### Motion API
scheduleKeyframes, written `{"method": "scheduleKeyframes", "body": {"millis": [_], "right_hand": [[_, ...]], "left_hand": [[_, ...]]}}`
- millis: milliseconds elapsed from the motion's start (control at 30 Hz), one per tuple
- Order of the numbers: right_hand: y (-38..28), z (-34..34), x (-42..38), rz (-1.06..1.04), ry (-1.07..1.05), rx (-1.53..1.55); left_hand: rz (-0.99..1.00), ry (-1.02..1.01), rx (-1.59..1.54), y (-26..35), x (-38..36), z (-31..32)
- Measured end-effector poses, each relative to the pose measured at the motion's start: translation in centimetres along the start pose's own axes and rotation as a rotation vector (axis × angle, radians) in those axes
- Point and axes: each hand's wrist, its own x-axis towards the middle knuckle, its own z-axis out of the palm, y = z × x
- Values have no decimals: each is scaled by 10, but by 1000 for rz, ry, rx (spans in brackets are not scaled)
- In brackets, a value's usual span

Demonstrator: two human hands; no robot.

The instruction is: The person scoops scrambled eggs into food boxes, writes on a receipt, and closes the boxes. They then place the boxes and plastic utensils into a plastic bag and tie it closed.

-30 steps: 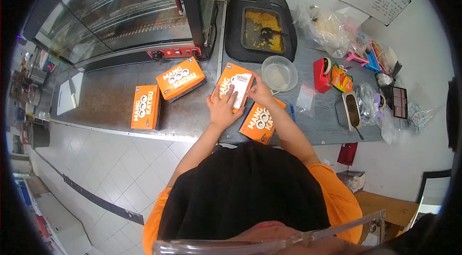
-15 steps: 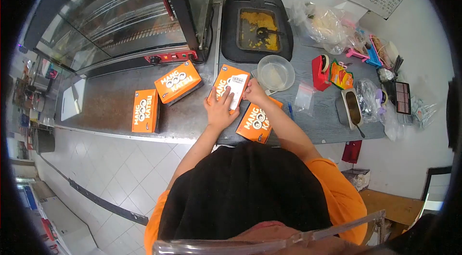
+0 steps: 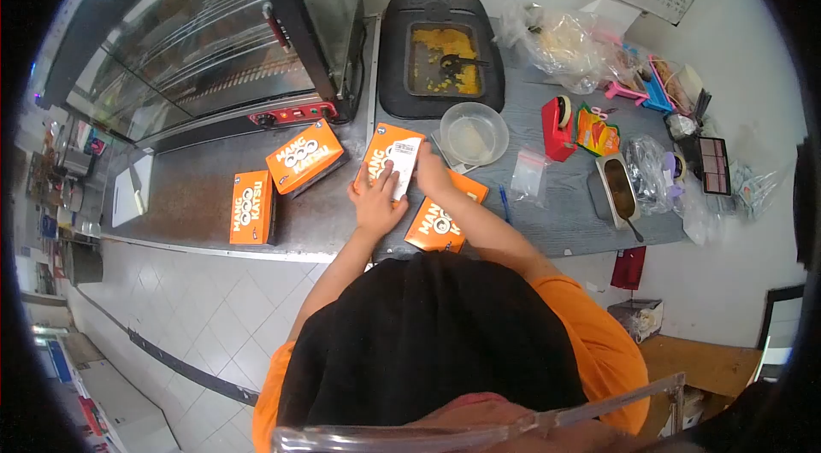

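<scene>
An orange cardboard box (image 3: 386, 135) with white lettering lies on the counter before me, a white printed paper slip (image 3: 406, 161) on its top. My left hand (image 3: 379, 203) rests flat on the slip and box with its fingers spread. At the box's right edge, my right hand (image 3: 434, 173) has its fingers curled together; what they pinch is hidden. Another orange box (image 3: 434, 226) sits partly under my right forearm. Two more orange boxes, one tilted (image 3: 305, 158) and one straighter (image 3: 251, 208), stand to the left.
Behind are a glass warming cabinet (image 3: 205, 43) and a black pan (image 3: 393, 68) with yellow food and a black spoon. A clear round tub (image 3: 473, 135), red tape dispenser (image 3: 558, 130), plastic sachet (image 3: 528, 175), blue pen (image 3: 505, 203) and metal container (image 3: 611, 188) stand rightward. A knife (image 3: 137, 190) lies far left.
The view has shifted slightly, so the counter items appear a little further left and lower. Both hands stay at the same box, the left still flat on the slip.
</scene>
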Motion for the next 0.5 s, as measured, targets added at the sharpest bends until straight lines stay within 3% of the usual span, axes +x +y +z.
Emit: {"method": "scheduleKeyframes", "body": {"millis": [133, 200, 233, 300, 333, 367, 433, 467, 500], "right_hand": [[-18, -32, -10, -53, 54, 68], [6, -72, -3, -343, 322, 85], [27, -104, 2, -300, 435, 109], [59, -187, -1, -249, 846, -196], [95, -217, 3, -110, 914, -223], [136, -237, 8, 44, 911, -366], [216, -258, 28, 389, 604, -455], [211, -267, 28, 382, 598, -454], [206, -277, 28, 571, 467, 86]], "left_hand": [[-4, 10, -24, 4, 0, -3], [-2, -4, -19, 6, 1, -5], [-23, -11, -10, 7, 2, -6], [-26, -1, -2, 8, 2, -5], [-30, -4, -1, 10, 2, -7], [-35, -6, 1, 11, 3, -9], [-29, -1, -1, 9, 4, -8], [-23, 1, -1, 9, 3, -7], [-37, 1, 4, 11, 3, -5]]}}
